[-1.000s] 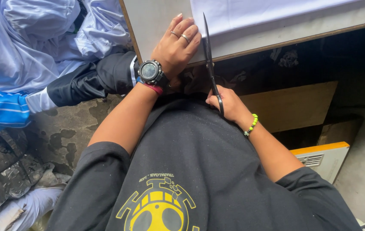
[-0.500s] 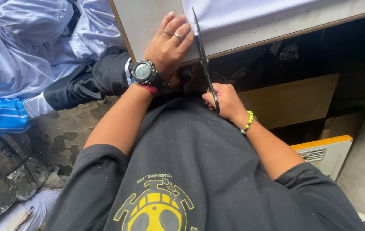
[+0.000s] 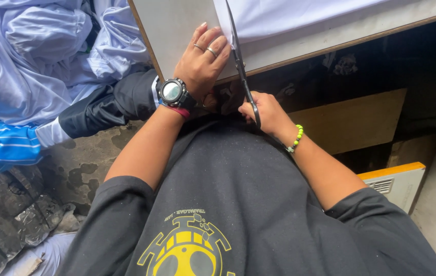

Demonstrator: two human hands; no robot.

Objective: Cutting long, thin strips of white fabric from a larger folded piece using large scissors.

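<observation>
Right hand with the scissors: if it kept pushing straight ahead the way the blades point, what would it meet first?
Probably the white cloth on the table: the scissors in the right hand point up along its edge, beside the left hand.

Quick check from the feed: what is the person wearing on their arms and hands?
Both arms are bare below short dark grey T-shirt sleeves. The left hand has two thin rings on its fingers, with a chunky black round-faced watch and a red band at the wrist. The right hand wears a green bead bracelet.
</observation>
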